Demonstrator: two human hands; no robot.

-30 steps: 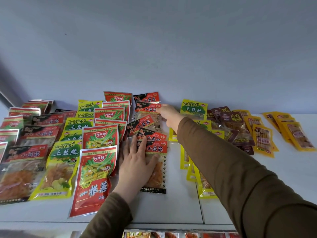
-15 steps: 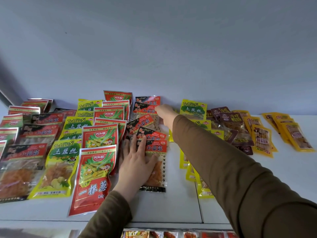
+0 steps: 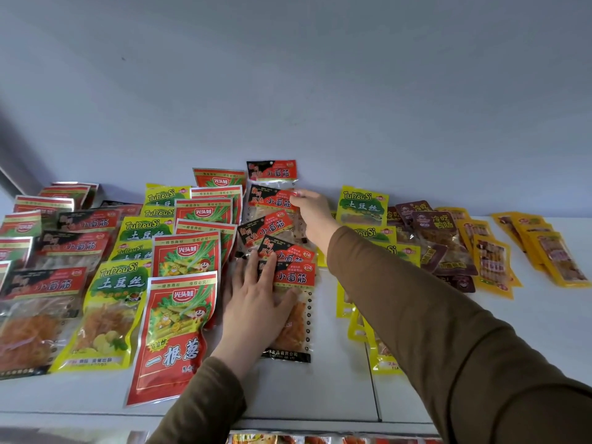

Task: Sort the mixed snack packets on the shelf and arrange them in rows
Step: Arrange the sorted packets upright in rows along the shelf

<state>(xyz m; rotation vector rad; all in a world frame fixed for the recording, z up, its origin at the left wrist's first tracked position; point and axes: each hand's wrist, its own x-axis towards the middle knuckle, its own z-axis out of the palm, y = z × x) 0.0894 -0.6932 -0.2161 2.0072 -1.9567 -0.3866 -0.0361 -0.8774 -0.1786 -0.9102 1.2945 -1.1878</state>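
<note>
Snack packets lie in overlapping rows on a white shelf (image 3: 336, 389). A middle row holds black-and-red packets; my left hand (image 3: 256, 302) rests flat, fingers spread, on the nearest black-and-red packet (image 3: 296, 310). My right hand (image 3: 312, 216) reaches to the back of that row and pinches the right edge of a black-and-red packet (image 3: 270, 201) there. One more black-and-red packet (image 3: 272, 170) leans against the back wall behind it. Left of this row run red packets (image 3: 174, 334) and yellow-green packets (image 3: 109, 312).
More black-and-red packets (image 3: 38, 302) and red ones fill the far left. Right of my right arm lie yellow-green packets (image 3: 362, 203), dark brown packets (image 3: 439, 238) and orange-yellow packets (image 3: 557, 257). The grey back wall stands close behind. A lower shelf with packets shows at the bottom edge.
My right hand has shifted the rear black-and-red packets toward the wall, and the farthest one now stands higher against it. My left hand has stayed in place.
</note>
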